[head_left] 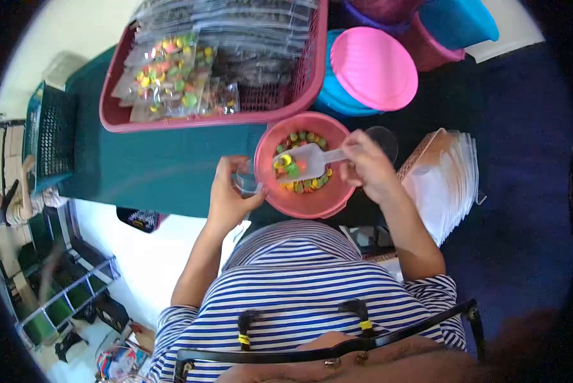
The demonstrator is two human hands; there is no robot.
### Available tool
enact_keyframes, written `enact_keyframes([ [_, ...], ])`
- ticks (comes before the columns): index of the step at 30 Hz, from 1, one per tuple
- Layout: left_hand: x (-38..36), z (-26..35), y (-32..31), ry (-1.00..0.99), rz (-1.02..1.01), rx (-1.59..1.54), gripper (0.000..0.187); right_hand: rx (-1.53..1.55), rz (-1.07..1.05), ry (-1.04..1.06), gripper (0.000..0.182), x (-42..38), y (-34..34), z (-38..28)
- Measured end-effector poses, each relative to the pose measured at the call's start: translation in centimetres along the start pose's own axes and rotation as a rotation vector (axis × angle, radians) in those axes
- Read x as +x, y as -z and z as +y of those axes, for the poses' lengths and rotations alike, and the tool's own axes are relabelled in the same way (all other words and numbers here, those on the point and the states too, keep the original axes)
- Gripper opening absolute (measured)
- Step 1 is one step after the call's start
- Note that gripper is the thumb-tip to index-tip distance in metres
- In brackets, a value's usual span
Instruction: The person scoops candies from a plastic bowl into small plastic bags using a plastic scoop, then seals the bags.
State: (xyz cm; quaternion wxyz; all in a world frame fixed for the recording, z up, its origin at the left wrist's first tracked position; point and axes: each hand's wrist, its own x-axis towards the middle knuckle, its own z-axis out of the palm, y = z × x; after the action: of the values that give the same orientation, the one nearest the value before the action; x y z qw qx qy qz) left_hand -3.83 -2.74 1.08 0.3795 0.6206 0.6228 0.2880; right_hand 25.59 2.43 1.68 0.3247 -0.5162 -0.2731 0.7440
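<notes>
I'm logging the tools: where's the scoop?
In the head view, the scoop is in the right hand, over the pink bowl, right of the left hand.

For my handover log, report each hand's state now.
Left hand: curled around a small clear cup.
Right hand: closed on the handle of the translucent scoop, colourful pieces in it.

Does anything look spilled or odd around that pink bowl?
Nothing stands out. The colourful pieces sit inside the pink bowl and on the scoop in the right hand; I see none on the green cloth. The left hand holds a clear cup beside the bowl.
</notes>
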Motion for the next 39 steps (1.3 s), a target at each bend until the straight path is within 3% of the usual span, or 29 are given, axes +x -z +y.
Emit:
enact_keyframes([
  [4, 0.1, 1.4, -0.3, -0.117, -0.012, 0.039, 0.062, -0.044, -0.009, 0.139, 0.011, -1.0, 0.7, -1.7],
  [9, -0.3, 1.9, -1.0, -0.022, -0.073, -0.022, 0.063, 0.031, -0.008, 0.201, 0.012, -3.0, -0.3, -3.4],
  [11, -0.2, 2.2, -1.2, -0.123, -0.057, 0.014, 0.066, -0.008, -0.009, 0.217, 0.013, -3.8, -1.3, -3.5],
  [15, -0.1, 3.2, -1.1, -0.236, -0.099, 0.061, 0.069, -0.144, 0.024, 0.312, 0.012, -5.1, -4.1, -3.7],
  [21, 0.6, 5.0, 0.3, -0.273, -0.109, -0.039, 0.062, -0.479, 0.188, 0.628, 0.009, -8.0, -8.4, -6.0],
  [23, 1.1, 5.9, 1.1, -0.207, -0.172, -0.192, 0.063, -0.537, 0.192, 0.642, 0.007, -9.1, -8.9, -7.3],
  [25, 1.5, 6.8, 1.7, -0.309, -0.144, -0.162, 0.062, -0.684, 0.224, 0.694, 0.007, -9.8, -9.5, -8.2],
  [29, 1.8, 7.2, 2.6, -0.277, -0.203, -0.272, 0.06, -0.63, 0.173, 0.661, 0.01, -10.6, -10.8, -8.3],
  [33, 2.3, 6.0, 2.6, -0.413, -0.229, -0.208, 0.066, -0.641, 0.208, 0.651, 0.01, -11.6, -12.0, -8.0],
  [35, 2.5, 5.3, 2.7, -0.376, -0.361, -0.433, 0.066, -0.846, 0.213, 0.92, 0.011, -12.1, -12.4, -7.5],
  [36, 2.6, 6.1, 3.7, -0.32, -0.436, -0.479, 0.064, -0.843, 0.221, 0.919, 0.011, -12.4, -12.7, -7.5],
  [38, 3.5, 4.9, 4.8, -0.107, -0.715, -0.64, 0.072, -1.031, 0.115, 1.172, 0.014, -13.4, -13.2, -7.7],
  [39, 4.1, 4.4, 5.0, -0.054, -0.817, -0.715, 0.074, -1.028, 0.13, 1.174, 0.014, -13.7, -13.1, -7.8],
])
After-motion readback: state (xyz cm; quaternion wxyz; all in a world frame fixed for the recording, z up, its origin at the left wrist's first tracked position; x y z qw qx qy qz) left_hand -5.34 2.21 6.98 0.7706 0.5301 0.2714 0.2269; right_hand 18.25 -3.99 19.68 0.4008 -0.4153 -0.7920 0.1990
